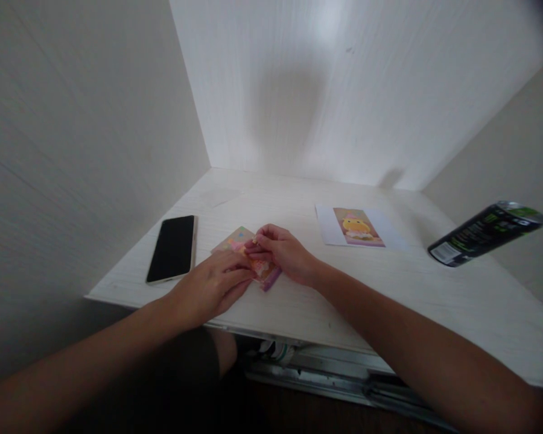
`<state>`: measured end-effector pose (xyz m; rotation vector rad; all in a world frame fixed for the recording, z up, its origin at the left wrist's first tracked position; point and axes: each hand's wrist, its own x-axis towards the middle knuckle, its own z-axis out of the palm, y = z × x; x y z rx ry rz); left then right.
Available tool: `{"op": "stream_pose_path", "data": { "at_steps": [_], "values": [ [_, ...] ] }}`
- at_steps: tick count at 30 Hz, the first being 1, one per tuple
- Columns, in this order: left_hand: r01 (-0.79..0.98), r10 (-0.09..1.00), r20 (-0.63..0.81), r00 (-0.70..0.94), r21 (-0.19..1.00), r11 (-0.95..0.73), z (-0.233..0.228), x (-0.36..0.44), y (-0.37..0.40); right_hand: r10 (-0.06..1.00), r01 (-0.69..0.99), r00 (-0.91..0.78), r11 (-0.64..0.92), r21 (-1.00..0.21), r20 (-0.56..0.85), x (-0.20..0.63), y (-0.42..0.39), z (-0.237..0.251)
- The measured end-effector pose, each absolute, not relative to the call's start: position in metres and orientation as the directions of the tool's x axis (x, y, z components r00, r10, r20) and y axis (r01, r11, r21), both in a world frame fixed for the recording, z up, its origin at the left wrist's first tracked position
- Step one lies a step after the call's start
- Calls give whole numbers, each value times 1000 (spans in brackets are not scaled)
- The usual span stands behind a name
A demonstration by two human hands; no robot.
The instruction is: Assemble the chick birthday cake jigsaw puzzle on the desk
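A small colourful picture card [271, 278] lies at an angle on the white tabletop, pink, yellow and purple with pastel spots in one corner. Over its lower left part rests my left hand [215, 280], fingers stretched out and lying across the surface. My right hand [287, 250] is above the card's right side, thumb and forefinger pinched together. A tiny pale bit seems to show at those fingertips, too small to name. Both hands cover much of the card's middle.
A black-screened phone [172, 248] lies to the left. Right of the hands is a white sheet [328, 226] bearing a printed yellow toy figure [358, 227]. A tall dark drink can [484, 235] stands at the far right. Pale panels [271, 90] enclose the desk.
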<state>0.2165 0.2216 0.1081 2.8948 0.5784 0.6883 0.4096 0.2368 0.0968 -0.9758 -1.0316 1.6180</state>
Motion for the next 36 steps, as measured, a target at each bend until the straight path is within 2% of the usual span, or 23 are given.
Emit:
{"op": "stream_pose_path", "data": {
  "at_steps": [2,4,7,10,16,22,26,36],
  "values": [
    [329,379,416,827,189,-925,107,217,222,962,-266,-259,-153,-952,-82,413,237,98],
    [315,368,424,827,192,-929,107,218,222,932,-233,-360,-137,-963,-46,418,237,100],
    [288,359,437,825,221,-932,110,221,222,811,-128,-581,-178,-976,-72,430,237,106],
    [281,371,425,826,259,-924,113,223,222,704,-24,-700,-187,-982,-117,441,235,115],
    [285,386,389,837,292,-913,112,221,224,596,138,-782,-116,-984,-180,449,231,130],
    [311,407,271,872,336,-889,112,219,226,589,222,-790,14,-975,-171,450,232,130],
    [283,386,246,889,368,-886,118,219,227,553,215,-816,24,-976,-166,450,231,127],
    [210,227,340,913,86,-974,107,214,232,559,266,-810,77,-961,-179,451,233,126]
  ]
}}
